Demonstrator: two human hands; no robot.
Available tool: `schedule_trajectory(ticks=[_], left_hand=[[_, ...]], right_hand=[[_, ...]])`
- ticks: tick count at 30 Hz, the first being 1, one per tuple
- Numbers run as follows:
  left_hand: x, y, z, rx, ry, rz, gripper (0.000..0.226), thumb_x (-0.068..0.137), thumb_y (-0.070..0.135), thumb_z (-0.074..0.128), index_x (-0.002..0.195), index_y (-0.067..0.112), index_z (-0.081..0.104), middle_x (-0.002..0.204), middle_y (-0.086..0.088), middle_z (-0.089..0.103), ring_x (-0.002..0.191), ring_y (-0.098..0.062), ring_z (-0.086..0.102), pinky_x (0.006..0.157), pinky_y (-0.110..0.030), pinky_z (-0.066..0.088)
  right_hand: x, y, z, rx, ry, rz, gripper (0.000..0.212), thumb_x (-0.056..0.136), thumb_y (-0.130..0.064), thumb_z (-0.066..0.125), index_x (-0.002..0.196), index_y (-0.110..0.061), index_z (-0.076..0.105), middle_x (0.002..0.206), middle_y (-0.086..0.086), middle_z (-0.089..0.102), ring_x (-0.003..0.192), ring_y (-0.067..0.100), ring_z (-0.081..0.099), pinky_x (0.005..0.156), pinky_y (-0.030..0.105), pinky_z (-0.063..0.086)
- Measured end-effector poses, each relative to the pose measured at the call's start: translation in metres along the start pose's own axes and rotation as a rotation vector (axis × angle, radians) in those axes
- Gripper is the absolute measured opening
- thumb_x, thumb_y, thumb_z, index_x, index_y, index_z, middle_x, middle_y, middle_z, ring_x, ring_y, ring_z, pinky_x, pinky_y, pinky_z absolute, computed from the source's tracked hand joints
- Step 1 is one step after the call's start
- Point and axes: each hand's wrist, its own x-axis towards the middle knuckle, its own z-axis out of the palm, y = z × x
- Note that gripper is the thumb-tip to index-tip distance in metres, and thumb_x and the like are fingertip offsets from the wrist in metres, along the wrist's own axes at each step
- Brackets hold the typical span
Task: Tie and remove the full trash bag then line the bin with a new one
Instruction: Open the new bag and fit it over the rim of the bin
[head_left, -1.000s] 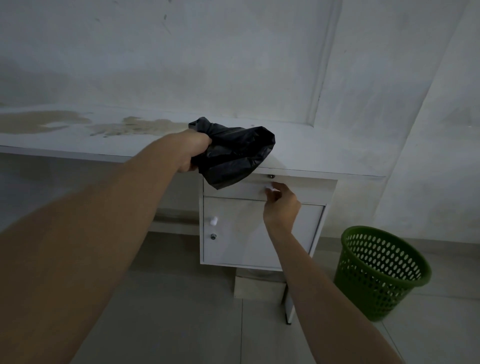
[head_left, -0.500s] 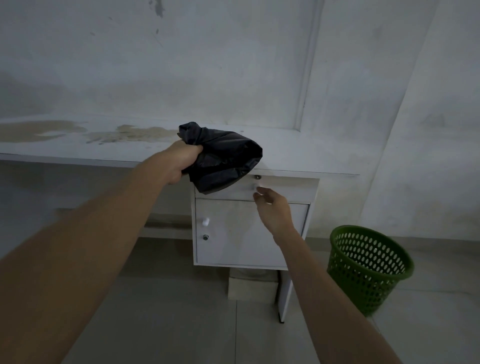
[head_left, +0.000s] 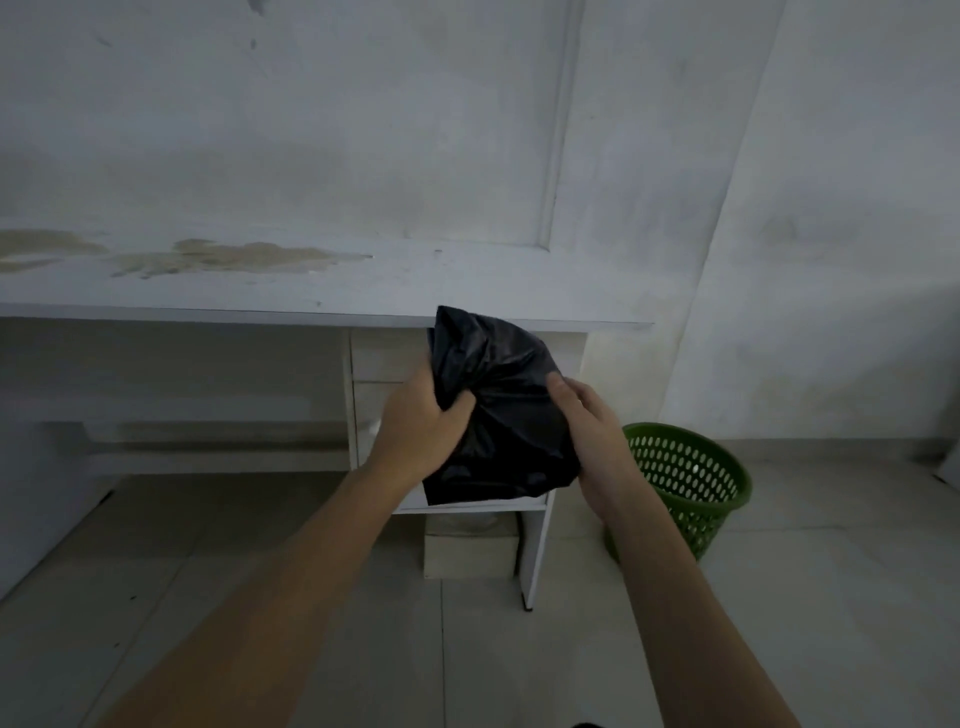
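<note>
A crumpled black trash bag (head_left: 501, 415) hangs in front of the desk cabinet, held in both hands. My left hand (head_left: 423, 421) grips its left side in a fist. My right hand (head_left: 592, 431) clasps its right edge with the thumb on the front. A green perforated plastic bin (head_left: 691, 483) stands unlined on the floor to the right of the desk, partly behind my right wrist.
A white desk (head_left: 311, 296) with stained top runs along the wall, with a drawer cabinet (head_left: 379, 364) behind the bag and a pale block (head_left: 470, 551) under it. Tiled floor lies below. A wall corner stands right of the bin.
My right hand left the drawer front and took hold of the bag. My left hand lowered the bag and drew it closer to me, in front of the cabinet.
</note>
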Motion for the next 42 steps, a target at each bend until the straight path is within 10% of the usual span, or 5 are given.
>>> schedule_trajectory(ticks=[7, 12, 20, 35, 42], left_hand=[[-0.001, 0.005, 0.042, -0.171, -0.401, -0.275, 0.056, 0.088, 0.043, 0.067, 0.137, 0.030, 0.045, 0.126, 0.009, 0.059, 0.110, -0.009, 0.057, 0.085, -0.021, 0.044], [-0.008, 0.018, 0.096, -0.365, -0.485, -0.511, 0.059, 0.096, 0.067, 0.028, 0.140, 0.032, 0.047, 0.126, 0.009, 0.056, 0.111, -0.012, 0.055, 0.091, -0.026, 0.040], [-0.021, -0.009, 0.233, -0.203, -0.252, -0.538, 0.021, 0.096, 0.033, 0.053, 0.105, 0.018, 0.064, 0.099, -0.001, 0.068, 0.087, -0.011, 0.064, 0.069, -0.024, 0.049], [-0.039, -0.024, 0.403, -0.258, 0.072, -0.750, 0.059, 0.067, 0.061, 0.078, 0.107, 0.019, 0.069, 0.101, -0.002, 0.074, 0.091, -0.021, 0.070, 0.087, -0.038, 0.058], [-0.043, -0.017, 0.432, -0.252, -0.032, -0.728, 0.032, 0.091, 0.045, 0.061, 0.110, 0.018, 0.066, 0.109, -0.005, 0.071, 0.092, -0.016, 0.066, 0.077, -0.030, 0.055]], right_hand=[[0.001, 0.025, -0.037, -0.267, 0.062, 0.076, 0.071, 0.083, -0.019, 0.079, 0.142, -0.017, 0.040, 0.126, 0.003, 0.060, 0.109, 0.019, 0.062, 0.089, 0.032, 0.054], [0.013, 0.062, -0.093, -0.287, 0.124, 0.136, 0.065, 0.084, -0.006, 0.075, 0.140, -0.015, 0.043, 0.126, 0.006, 0.061, 0.113, 0.025, 0.061, 0.100, 0.045, 0.051], [0.063, 0.121, -0.179, -0.652, 0.011, 0.016, 0.071, 0.069, -0.041, 0.062, 0.135, -0.018, 0.046, 0.129, 0.008, 0.056, 0.115, 0.026, 0.056, 0.101, 0.047, 0.048], [0.090, 0.179, -0.325, -0.085, -0.356, 0.232, 0.077, 0.081, -0.080, 0.049, 0.142, -0.033, 0.048, 0.136, -0.010, 0.058, 0.119, 0.013, 0.058, 0.098, 0.041, 0.050], [0.090, 0.201, -0.334, 0.059, -0.188, 0.198, 0.040, 0.087, 0.000, 0.064, 0.126, -0.011, 0.063, 0.114, 0.007, 0.072, 0.106, 0.024, 0.068, 0.094, 0.040, 0.056]])
